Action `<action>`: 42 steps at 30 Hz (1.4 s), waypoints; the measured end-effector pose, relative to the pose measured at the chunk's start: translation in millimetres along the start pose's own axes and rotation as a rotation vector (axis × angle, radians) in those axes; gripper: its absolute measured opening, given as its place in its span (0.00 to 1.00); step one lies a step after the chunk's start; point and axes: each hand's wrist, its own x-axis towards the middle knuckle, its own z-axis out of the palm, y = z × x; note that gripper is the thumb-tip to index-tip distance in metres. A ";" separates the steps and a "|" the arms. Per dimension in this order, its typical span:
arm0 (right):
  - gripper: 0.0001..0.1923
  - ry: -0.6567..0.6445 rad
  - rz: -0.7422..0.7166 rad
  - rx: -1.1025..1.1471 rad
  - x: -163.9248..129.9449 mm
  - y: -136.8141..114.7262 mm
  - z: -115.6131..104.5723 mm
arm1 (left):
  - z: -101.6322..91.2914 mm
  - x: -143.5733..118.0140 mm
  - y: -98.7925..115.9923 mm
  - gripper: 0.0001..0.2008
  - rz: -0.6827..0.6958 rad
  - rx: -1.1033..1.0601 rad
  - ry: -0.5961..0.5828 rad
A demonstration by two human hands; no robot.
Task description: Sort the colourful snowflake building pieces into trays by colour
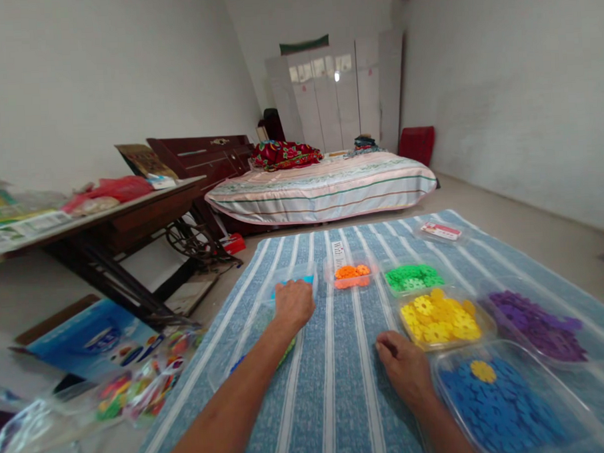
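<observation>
Head view: striped blue mat (333,385) spread on the floor, near edge out of frame, left edge running diagonally toward a sewing table (131,220), far edge just short of a bed (325,185). Bare floor open to the right of the mat, up to the wall. Broad free strip of mat between the two forearms and ahead of them, as far as the row of trays.

Along the right side, clear trays set close together: blue pieces (504,404) nearest, with one yellow piece on top; purple pieces (541,326) beyond; yellow pieces (439,321) beside them; green pieces (414,277) and orange pieces (351,274) further out. Small flat lid with a red label (441,231) near the far right corner, writing too small to read. White strip with dark lettering (338,255) behind the orange tray, not legible. Blue box (91,342) and a clear bag of mixed coloured pieces (139,387) off the mat on the left.

Left hand (293,305) stretched forward, fingers curled down over the near rim of a clear tray with light blue pieces (297,280); knuckles hiding the fingertips, so whether gripping or only resting cannot be told. Right hand (405,369) lying palm down on the mat, fingers loosely bent, holding nothing, just beside the yellow tray and touching the corner of the blue one.
</observation>
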 end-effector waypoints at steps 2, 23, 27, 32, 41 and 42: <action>0.13 0.007 -0.003 -0.008 -0.5 -0.1 0.1 | -8.0 -3.8 0.6 0.15 0.012 0.002 0.019; 0.19 -0.164 -0.074 -0.072 -16.7 -8.4 3.8 | 18.4 -11.6 138.5 0.09 0.558 -0.159 -0.056; 0.19 -0.170 -0.070 -0.099 -15.7 -5.5 4.4 | 26.0 -4.8 146.6 0.11 0.563 -0.176 -0.045; 0.20 -0.200 -0.051 -0.108 -16.0 -4.7 4.3 | 20.8 -11.0 137.9 0.10 0.534 -0.220 0.018; 0.15 -0.212 -0.084 -0.073 -13.6 -6.6 1.9 | -6.2 -92.1 -9.7 0.11 0.141 -0.163 0.052; 0.15 -0.206 -0.088 -0.078 -13.5 -6.3 1.8 | -2.9 -103.3 -27.4 0.11 0.064 -0.126 0.019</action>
